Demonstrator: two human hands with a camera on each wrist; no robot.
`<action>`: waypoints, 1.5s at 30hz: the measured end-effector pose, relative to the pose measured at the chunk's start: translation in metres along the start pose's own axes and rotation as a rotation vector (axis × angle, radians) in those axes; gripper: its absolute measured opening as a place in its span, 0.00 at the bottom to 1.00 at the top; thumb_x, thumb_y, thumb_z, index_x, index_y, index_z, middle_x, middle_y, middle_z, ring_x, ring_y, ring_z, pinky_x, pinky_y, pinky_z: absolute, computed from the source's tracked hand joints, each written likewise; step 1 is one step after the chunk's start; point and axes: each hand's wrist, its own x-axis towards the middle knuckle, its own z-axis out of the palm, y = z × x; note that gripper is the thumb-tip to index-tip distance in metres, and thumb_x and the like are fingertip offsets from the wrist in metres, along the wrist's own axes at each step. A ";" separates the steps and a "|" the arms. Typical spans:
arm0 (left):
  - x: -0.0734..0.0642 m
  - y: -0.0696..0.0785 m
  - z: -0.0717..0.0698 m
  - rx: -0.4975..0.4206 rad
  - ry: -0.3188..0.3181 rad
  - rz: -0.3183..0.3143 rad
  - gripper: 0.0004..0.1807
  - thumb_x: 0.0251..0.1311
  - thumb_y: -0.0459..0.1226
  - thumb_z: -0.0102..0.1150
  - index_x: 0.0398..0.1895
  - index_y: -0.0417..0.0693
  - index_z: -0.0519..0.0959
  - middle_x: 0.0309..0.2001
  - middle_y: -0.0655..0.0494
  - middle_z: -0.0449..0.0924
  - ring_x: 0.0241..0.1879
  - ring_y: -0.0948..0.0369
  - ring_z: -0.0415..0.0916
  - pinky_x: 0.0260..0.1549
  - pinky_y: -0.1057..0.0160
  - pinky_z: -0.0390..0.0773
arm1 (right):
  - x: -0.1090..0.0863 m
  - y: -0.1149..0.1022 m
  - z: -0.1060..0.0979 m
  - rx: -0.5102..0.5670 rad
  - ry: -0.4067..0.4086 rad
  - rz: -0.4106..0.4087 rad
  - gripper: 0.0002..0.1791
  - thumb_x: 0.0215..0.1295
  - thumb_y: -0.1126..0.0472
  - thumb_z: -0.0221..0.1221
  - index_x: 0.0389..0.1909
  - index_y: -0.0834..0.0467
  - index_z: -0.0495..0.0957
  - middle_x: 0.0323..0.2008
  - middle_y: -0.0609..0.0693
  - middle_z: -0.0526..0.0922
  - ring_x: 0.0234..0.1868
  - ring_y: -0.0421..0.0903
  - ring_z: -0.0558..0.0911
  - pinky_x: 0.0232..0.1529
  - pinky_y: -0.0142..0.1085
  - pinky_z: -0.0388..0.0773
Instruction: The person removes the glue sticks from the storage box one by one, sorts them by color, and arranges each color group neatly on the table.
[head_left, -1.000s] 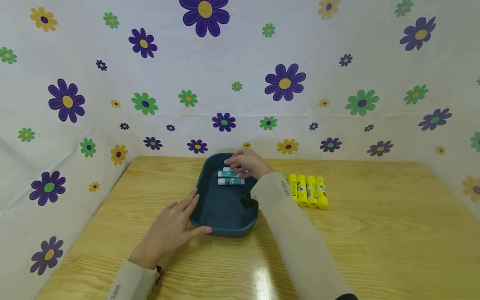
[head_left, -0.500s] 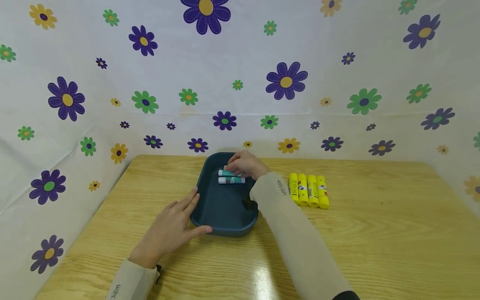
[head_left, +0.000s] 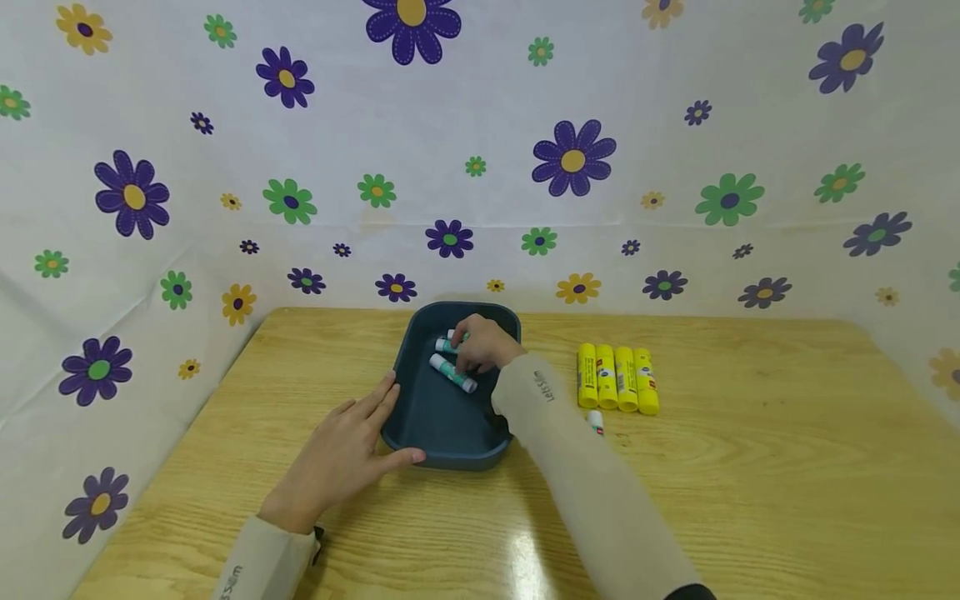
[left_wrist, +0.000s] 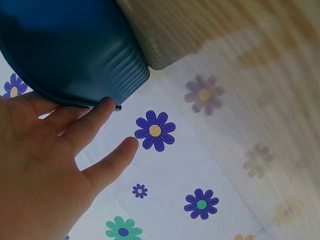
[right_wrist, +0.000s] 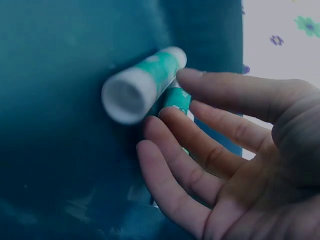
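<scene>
A dark teal tray [head_left: 429, 437] holds several white-capped green glue sticks. The nearest glue stick [head_left: 452, 373] lies slanted on the tray floor, with another glue stick [head_left: 444, 346] behind it, partly covered by my right hand [head_left: 483, 343]. In the right wrist view, my thumb tip is right beside the far end of the slanted glue stick [right_wrist: 157, 70]. The other fingers are loosely bent and spread around a second green glue stick [right_wrist: 177, 98]. My left hand [head_left: 337, 457] rests its outstretched fingers and thumb on the tray's left and front rim.
Right of the tray, several yellow glue sticks [head_left: 617, 379] lie side by side on the wooden table [head_left: 750, 467]. A white-capped glue stick [head_left: 596, 422] shows in front of them, partly behind the right sleeve. A flowered cloth [head_left: 337, 150] hangs along the table's back edge.
My right hand has moved down and nearer within the tray. The nearest glue stick has turned from level to slanted. My left hand stays on the rim.
</scene>
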 end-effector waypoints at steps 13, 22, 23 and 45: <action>0.002 0.001 -0.001 0.008 -0.012 -0.009 0.53 0.64 0.69 0.52 0.72 0.31 0.66 0.75 0.39 0.59 0.63 0.46 0.75 0.61 0.39 0.72 | -0.001 -0.007 0.019 -0.109 -0.104 -0.039 0.23 0.64 0.70 0.66 0.60 0.60 0.77 0.44 0.56 0.78 0.33 0.49 0.83 0.32 0.40 0.85; 0.001 0.001 -0.002 0.020 -0.011 -0.003 0.52 0.64 0.68 0.52 0.72 0.30 0.66 0.75 0.38 0.60 0.63 0.46 0.75 0.60 0.40 0.73 | -0.005 -0.001 0.012 0.049 -0.162 -0.041 0.30 0.66 0.72 0.59 0.70 0.57 0.72 0.65 0.61 0.70 0.34 0.51 0.81 0.31 0.42 0.86; 0.001 0.002 -0.002 0.017 -0.011 -0.004 0.52 0.64 0.68 0.52 0.72 0.30 0.66 0.75 0.38 0.60 0.62 0.46 0.76 0.60 0.40 0.73 | -0.006 0.000 0.011 0.077 -0.164 -0.046 0.30 0.66 0.72 0.59 0.70 0.57 0.72 0.66 0.61 0.68 0.34 0.51 0.81 0.31 0.42 0.87; 0.001 0.001 -0.001 0.000 -0.019 -0.017 0.52 0.64 0.67 0.54 0.73 0.31 0.65 0.75 0.39 0.59 0.58 0.47 0.79 0.62 0.41 0.72 | -0.019 -0.006 -0.011 0.374 -0.083 -0.103 0.26 0.65 0.73 0.58 0.65 0.64 0.70 0.51 0.62 0.77 0.36 0.51 0.80 0.38 0.48 0.87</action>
